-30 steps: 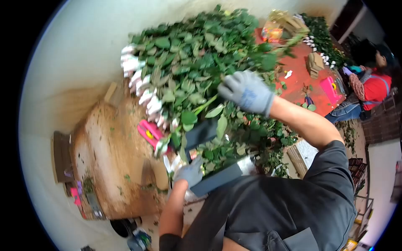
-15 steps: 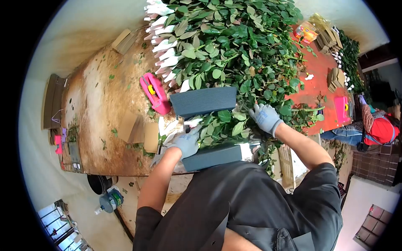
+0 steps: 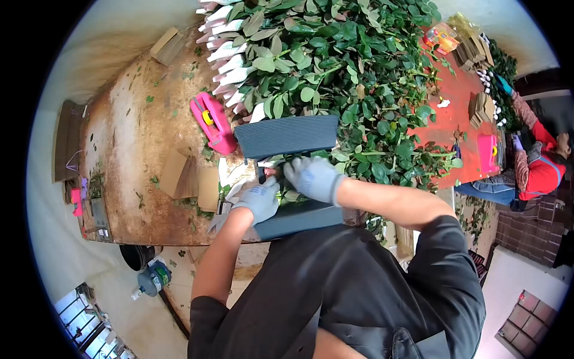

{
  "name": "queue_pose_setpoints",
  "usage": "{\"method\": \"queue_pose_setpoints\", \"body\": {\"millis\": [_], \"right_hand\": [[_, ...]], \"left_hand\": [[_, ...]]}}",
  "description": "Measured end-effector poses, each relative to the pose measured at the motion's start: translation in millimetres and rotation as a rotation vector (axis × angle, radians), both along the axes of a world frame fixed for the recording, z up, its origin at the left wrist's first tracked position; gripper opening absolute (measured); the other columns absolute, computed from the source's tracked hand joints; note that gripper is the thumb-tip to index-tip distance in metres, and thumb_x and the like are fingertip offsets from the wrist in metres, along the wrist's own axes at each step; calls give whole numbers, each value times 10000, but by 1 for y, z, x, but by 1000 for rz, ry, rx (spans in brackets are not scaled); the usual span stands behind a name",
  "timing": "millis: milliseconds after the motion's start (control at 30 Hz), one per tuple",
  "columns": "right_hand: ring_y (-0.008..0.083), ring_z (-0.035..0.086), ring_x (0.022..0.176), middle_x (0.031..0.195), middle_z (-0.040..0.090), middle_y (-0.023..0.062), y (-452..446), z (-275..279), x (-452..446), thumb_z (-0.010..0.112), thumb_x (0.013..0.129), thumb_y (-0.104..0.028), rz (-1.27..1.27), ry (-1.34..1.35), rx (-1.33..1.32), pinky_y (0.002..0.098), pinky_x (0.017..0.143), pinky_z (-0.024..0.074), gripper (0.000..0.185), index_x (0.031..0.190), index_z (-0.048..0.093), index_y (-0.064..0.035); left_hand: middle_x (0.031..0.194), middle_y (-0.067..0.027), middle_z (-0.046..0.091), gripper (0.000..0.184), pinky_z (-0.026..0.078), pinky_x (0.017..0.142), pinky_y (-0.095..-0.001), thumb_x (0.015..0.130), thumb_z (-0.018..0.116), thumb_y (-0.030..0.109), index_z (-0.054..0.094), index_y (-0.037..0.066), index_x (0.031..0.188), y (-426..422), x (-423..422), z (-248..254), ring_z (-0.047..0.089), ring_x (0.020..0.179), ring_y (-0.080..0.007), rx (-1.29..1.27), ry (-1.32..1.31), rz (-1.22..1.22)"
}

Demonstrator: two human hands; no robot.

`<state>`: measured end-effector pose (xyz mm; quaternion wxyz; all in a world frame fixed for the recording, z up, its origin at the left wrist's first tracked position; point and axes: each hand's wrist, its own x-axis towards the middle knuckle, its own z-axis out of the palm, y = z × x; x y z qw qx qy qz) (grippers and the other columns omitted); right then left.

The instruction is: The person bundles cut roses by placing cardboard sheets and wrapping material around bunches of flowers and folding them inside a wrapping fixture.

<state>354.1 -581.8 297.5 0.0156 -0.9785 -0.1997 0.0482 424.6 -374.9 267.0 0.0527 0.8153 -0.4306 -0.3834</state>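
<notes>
Both my hands wear grey gloves and are close together between two dark grey ridged panels, the far panel (image 3: 288,136) and the near panel (image 3: 299,220). My left hand (image 3: 260,200) is closed around the head end of a rose, whose pinkish bloom (image 3: 270,172) shows by its fingertips. To its right, my right hand (image 3: 312,178) bends over the green leaves with fingers curled; what lies under its fingertips is hidden. Behind the far panel lies a large pile of leafy rose stems (image 3: 341,78), with white sleeves (image 3: 226,63) on the flower heads at its left side.
A pink tape dispenser (image 3: 213,122) lies left of the far panel. Cardboard pieces (image 3: 179,175) rest on the stained table (image 3: 128,161). At right, a person in red (image 3: 541,170) works by a red tabletop (image 3: 445,128). A water bottle (image 3: 154,278) stands below at left.
My right hand has moved left from the leafy stems to beside my left hand, its arm now crossing before the leaves. The person at right has stretched an arm toward the far flowers.
</notes>
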Motion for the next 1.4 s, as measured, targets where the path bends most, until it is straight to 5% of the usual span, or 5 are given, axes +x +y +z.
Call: {"method": "queue_pose_setpoints", "body": {"millis": [300,433,767,1200,1400], "right_hand": [[246,673,668,799,644,113,6,-83,35,597,914,-256,108,-156,49,395,498,509,241,1074,614,-75],[260,678,654,785,650,127,4,-79,35,560,913,-186,97,-98,-9,402,530,521,174,1026,620,-67],[274,672,742,850,654,111,5,-82,35,784,765,-395,103,-179,60,415,597,535,553,1137,561,-52],[266,670,661,828,645,152,5,-87,35,531,932,-158,110,-173,3,408,492,525,255,1139,574,-15],[297,679,603,872,644,201,0,-86,36,506,942,-124,162,-84,-55,424,441,513,411,1346,504,-49]], "left_hand": [[1452,-124,535,486,475,1017,-462,938,520,241,540,126,1410,1,3,15,617,1185,-345,-144,-64,-2],[1162,-110,663,403,506,885,-475,911,599,202,619,132,1308,5,19,-8,659,1021,-321,-321,-444,220],[1030,-109,682,268,531,679,-444,880,577,193,615,114,1134,0,37,-40,712,818,-272,-87,-739,-31],[777,-164,716,170,549,655,-458,861,604,236,677,99,927,22,53,-33,721,723,-317,-128,-753,-12],[1021,-164,708,285,555,813,-490,850,647,256,676,78,1071,58,80,11,708,884,-344,370,-393,191]]}}
